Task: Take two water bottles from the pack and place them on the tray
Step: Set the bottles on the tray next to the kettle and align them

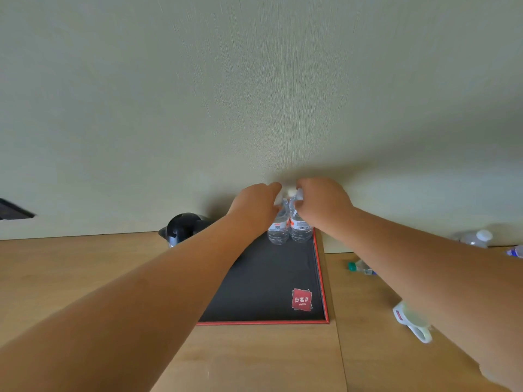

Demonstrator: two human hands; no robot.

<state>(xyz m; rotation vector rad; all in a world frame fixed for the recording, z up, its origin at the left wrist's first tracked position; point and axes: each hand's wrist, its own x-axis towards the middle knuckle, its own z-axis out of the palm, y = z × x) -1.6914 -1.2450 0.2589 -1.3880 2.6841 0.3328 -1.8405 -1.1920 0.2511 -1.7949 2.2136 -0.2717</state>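
Two clear water bottles stand upright and side by side at the far right corner of the black tray (268, 278), which has a red rim. My left hand (254, 205) grips the upper part of the left bottle (278, 230). My right hand (319, 202) grips the upper part of the right bottle (300, 229). Both bottle bases rest on the tray's dark surface. The caps are mostly hidden by my fingers. The pack itself is not clearly in view.
A black kettle (181, 226) stands at the tray's far left, against the wall. On the wooden table to the right lie a green-capped bottle (359, 267), more bottles (478, 239) by the wall, and a white mug (413, 321) on its side.
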